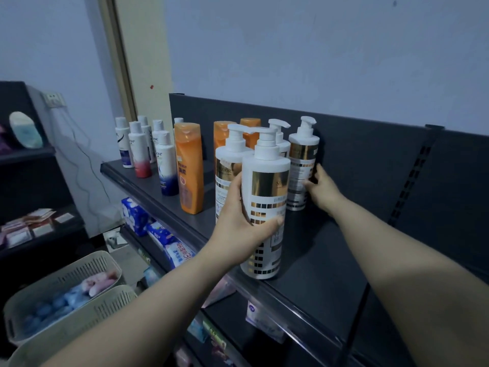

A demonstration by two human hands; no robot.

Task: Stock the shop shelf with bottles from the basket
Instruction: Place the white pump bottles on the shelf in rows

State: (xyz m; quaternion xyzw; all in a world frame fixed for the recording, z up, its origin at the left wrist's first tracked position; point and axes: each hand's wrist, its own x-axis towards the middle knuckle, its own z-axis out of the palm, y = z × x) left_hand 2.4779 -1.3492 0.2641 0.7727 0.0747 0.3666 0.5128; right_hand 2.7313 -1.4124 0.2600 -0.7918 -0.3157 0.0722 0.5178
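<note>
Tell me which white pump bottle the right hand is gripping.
The back pump bottle farthest right, near the shelf's back panel; the right hand grips its lower label. The left hand holds the front pump bottle.

**Legible print on the shelves**

"Dove" marks the white plastic bottle with a dark-blue base, and "ove" shows on its red-based white neighbour. A gold-banded white pump bottle reads "…IOR". A blue-and-white soft pack bears "31".
</note>
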